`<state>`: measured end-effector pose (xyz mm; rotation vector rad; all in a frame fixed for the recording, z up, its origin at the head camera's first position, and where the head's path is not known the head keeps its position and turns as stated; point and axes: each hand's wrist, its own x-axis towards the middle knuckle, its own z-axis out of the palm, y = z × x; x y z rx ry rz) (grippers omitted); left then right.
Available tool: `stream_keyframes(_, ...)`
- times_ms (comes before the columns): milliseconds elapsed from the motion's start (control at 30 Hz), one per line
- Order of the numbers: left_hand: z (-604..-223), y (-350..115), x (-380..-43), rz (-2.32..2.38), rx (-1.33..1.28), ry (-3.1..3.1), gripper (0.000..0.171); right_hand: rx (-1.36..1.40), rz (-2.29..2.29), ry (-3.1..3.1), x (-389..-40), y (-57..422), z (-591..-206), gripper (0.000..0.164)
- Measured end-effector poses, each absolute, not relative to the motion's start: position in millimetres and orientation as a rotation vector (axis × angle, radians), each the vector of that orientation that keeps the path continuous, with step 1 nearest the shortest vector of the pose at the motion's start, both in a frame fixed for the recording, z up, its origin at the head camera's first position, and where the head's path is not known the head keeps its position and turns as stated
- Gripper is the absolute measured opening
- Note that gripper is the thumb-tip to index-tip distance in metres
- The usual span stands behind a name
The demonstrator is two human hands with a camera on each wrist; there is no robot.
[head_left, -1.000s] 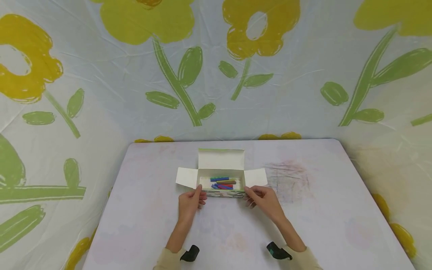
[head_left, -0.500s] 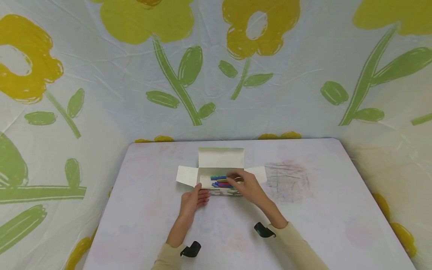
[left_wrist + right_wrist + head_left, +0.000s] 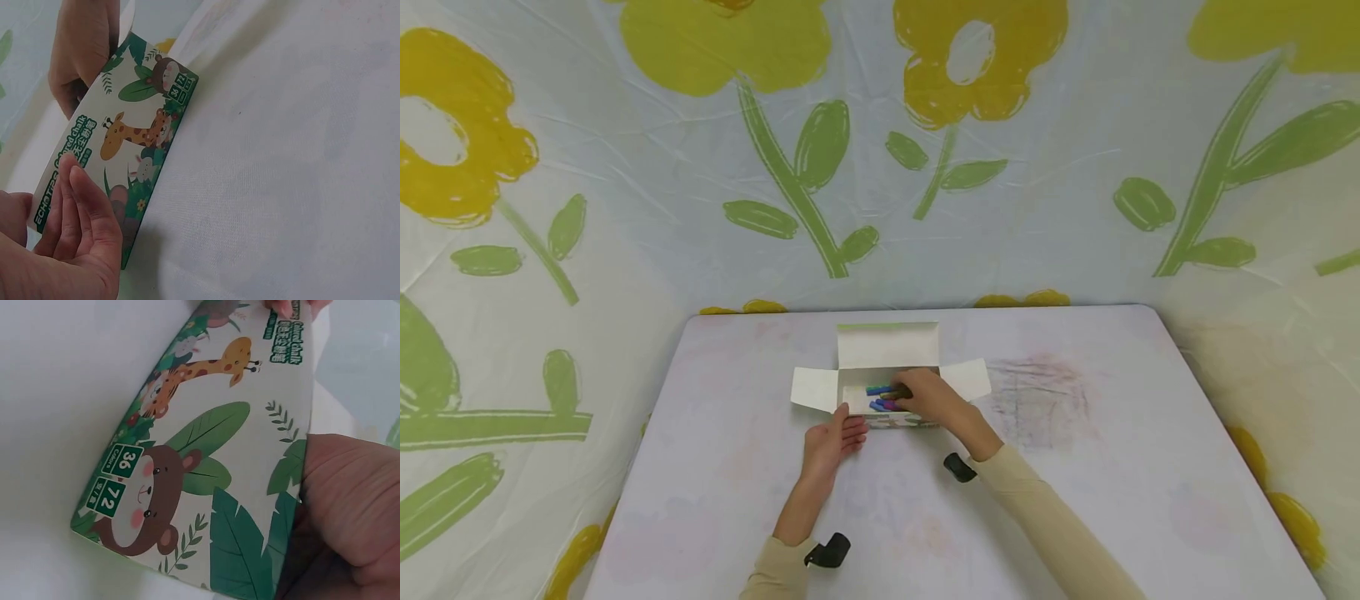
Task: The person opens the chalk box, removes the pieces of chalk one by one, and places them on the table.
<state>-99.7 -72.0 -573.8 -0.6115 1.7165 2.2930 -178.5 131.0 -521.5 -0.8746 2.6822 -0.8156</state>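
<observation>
A white cardboard chalk box (image 3: 895, 422), its flaps folded out, stands on the table; giraffe and bear pictures and "colored chalk" cover its front. My left hand (image 3: 827, 446) pinches the front wall near the left corner, thumb at the top edge and fingers (image 3: 87, 206) along the printed face. Inside lie several chalk sticks (image 3: 878, 390), among them blue, green, brown and purple ones. Reaching in over the right side, my right hand (image 3: 934, 398) has its fingers and thumb curled round some sticks, whose right ends it hides. From the right wrist view, its fingertips are behind the box wall.
White flaps (image 3: 815, 388) spread left and right, and the lid (image 3: 887, 344) stands up at the back. The pale table (image 3: 880, 517) carries dark chalk-like smudges (image 3: 1041, 400) right of the box. Flower-printed cloth (image 3: 662, 183) hangs around it.
My right hand has left the box's front right corner, gone into the box and moved left onto the chalk sticks. My left hand stays at the front left, and the box has shifted slightly back.
</observation>
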Motion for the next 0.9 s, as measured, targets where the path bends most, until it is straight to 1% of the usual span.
stream_keyframes(200, -558, -73, -98, 2.291, -0.571, 1.700, 0.052, -0.862, -0.749, 2.636, -185, 127, -521, 0.010)
stream_keyframes(300, -553, -74, -98, 2.286, -0.564, 1.723, 0.050, -0.891, -0.720, 2.628, -188, 126, -523, 0.009)
stream_keyframes(500, -573, -73, -102, 2.311, -0.584, 1.736, 0.052, -1.013, -0.592, 2.614, -192, 127, -527, 0.008)
stream_keyframes(700, -573, -71, -102, 2.332, -0.592, 1.756, 0.053, -1.119, -0.500, 2.592, -198, 126, -528, 0.006)
stream_keyframes(900, -578, -71, -103, 2.325, -0.589, 1.743, 0.052, -1.176, -0.514, 2.568, -201, 127, -529, 0.004)
